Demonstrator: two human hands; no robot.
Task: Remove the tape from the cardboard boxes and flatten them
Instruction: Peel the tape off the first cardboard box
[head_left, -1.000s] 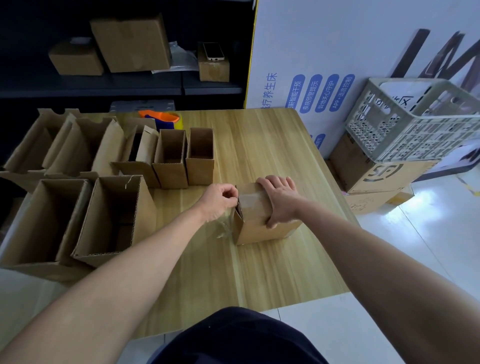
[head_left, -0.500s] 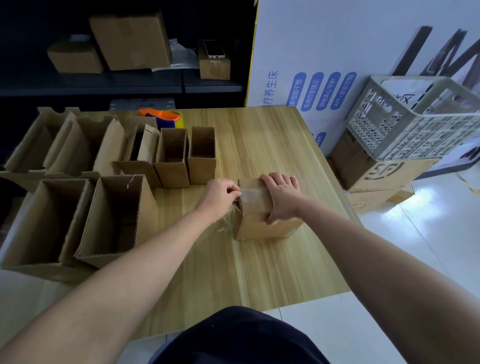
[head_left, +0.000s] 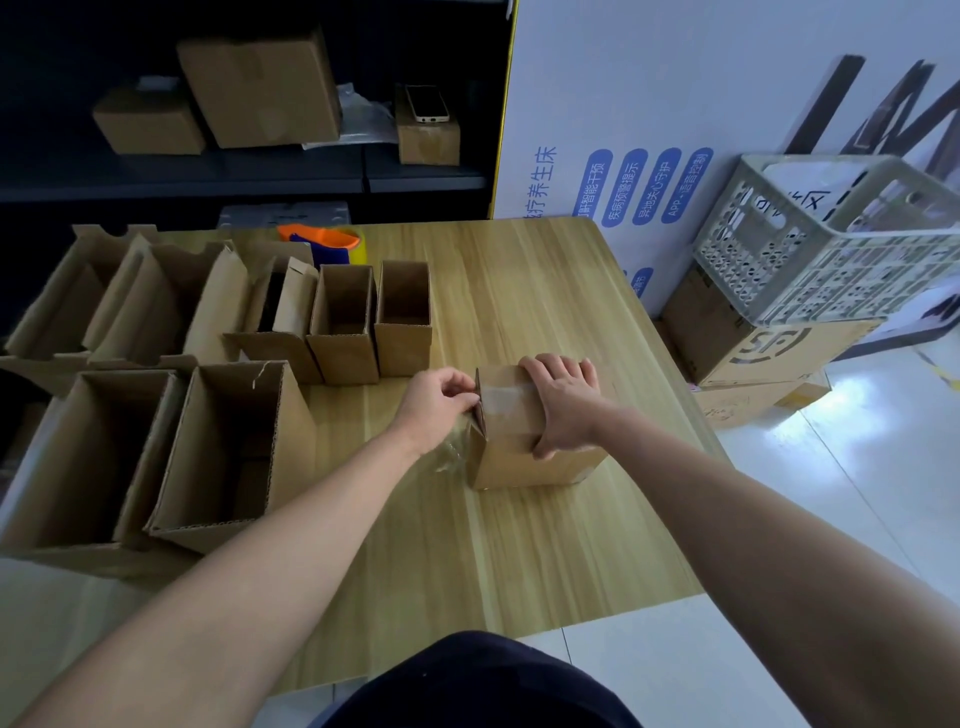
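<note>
near the middle of the frame a small cardboard box (head_left: 524, 441) sits on the wooden counter (head_left: 519, 545). the right hand (head_left: 563, 402) lies over its top, fingers curled down the far side, likely to keep it from sliding. the left hand (head_left: 441, 402) is pinched shut on the clear tape (head_left: 454, 447) at the box's left edge, and a loose bit of tape hangs below. it looks like the peeling step. many open boxes (head_left: 228, 447) stand at the left of the frame, maybe waiting to be flattened. a dark shelf (head_left: 249, 176) with more boxes is at the upper left. a plastic crate (head_left: 831, 244) sits at the right on a shiny floor.
</note>
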